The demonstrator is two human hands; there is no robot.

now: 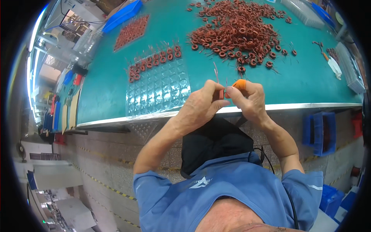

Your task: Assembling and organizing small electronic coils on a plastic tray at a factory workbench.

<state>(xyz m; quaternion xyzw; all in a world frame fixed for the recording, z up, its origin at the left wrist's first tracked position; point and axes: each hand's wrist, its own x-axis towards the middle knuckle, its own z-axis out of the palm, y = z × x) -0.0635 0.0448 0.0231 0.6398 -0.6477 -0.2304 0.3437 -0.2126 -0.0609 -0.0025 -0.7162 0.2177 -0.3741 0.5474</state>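
Observation:
Just above the table's near edge, my left hand pinches a small reddish-brown toroidal coil between thumb and fingers. Thin wire leads stick up from it. My right hand is closed at the coil's right side, thumb against finger; an orange finger cot covers one fingertip. Most of the coil is hidden by the fingers. To the left lies a clear plastic tray with round pockets; similar coils fill its far rows, leads upward. A large heap of loose coils lies beyond my hands.
Another filled coil tray lies far left beside a blue bin. Stacked clear trays stand far right, more trays at the right edge. An orange-handled tool lies near them. Blue crates sit below the table.

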